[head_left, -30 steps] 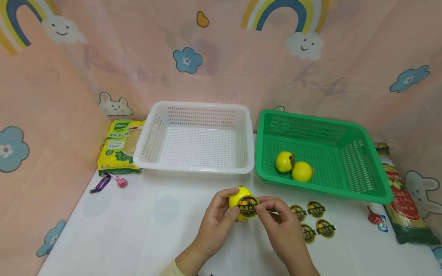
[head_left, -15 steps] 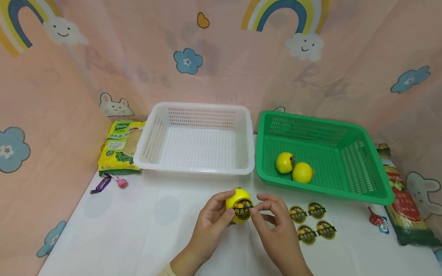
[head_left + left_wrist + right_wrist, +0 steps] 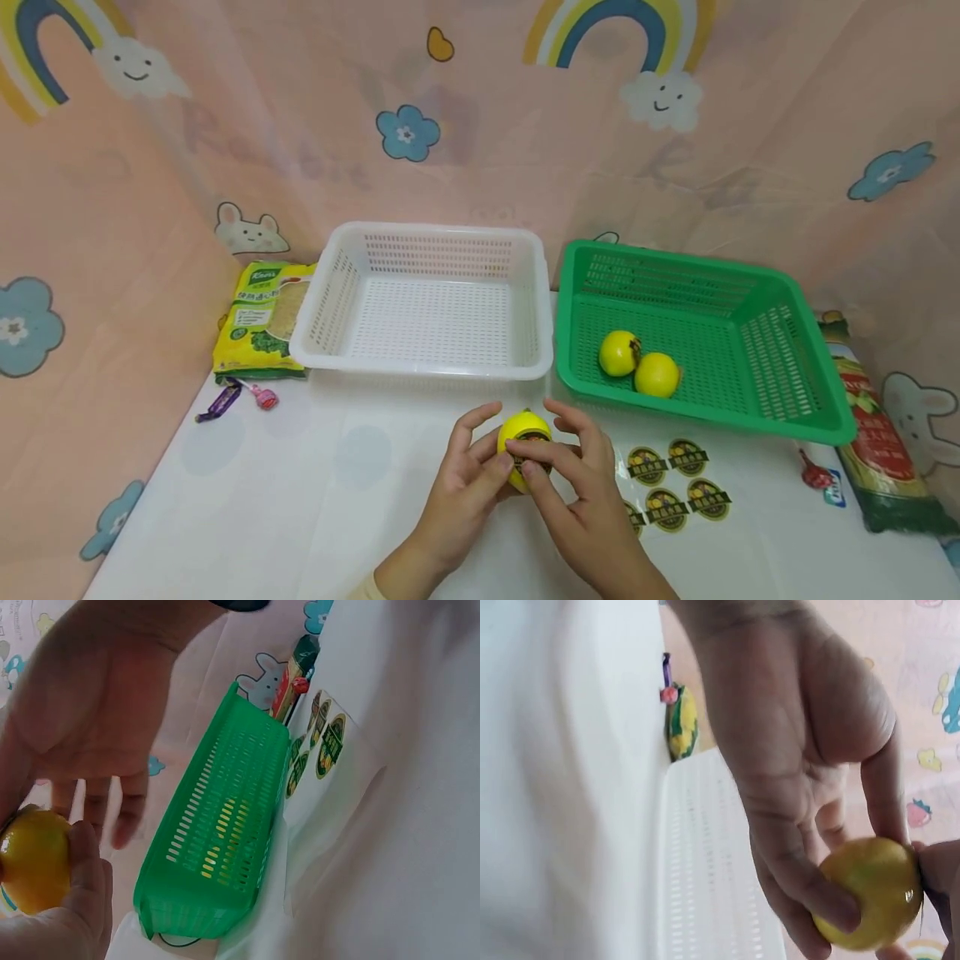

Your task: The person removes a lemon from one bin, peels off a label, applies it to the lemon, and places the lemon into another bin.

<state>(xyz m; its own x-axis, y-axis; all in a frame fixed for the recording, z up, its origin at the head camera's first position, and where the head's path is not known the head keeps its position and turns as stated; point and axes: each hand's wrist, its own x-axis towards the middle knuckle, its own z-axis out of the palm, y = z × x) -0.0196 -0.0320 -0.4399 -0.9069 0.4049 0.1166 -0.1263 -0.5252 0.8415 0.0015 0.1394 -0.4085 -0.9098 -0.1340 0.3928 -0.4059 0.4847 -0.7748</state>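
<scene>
While both hands work just above the tabletop point(image 3: 300, 500), the left hand point(image 3: 468, 475) cups a yellow fruit point(image 3: 525, 437) from its left side, fingers curled round it; the right hand point(image 3: 573, 483) presses thumb and fingertips on the dark round sticker point(image 3: 531, 442) on the fruit's front — so it also grips the fruit. Fruit sits between the two hands, near the front middle, lifted off the surface as far as I can tell. Judgement: small, light, firm and smooth-skinned, a bit slippery — best held round its sides with the palm behind, sticker face left free. Just right of the hands lie spare stickers point(image 3: 678, 483) on a sheet. Further back, green basket point(image 3: 825, 425) with two yellow fruits point(image 3: 637, 364) touching each other; white basket point(image 3: 420, 362) beside it on the left. Yellow-green packet point(image 3: 258, 317) and wrapped candies point(image 3: 240, 394) at far left, a long packet point(image 3: 877, 442) at the right edge.
</scene>
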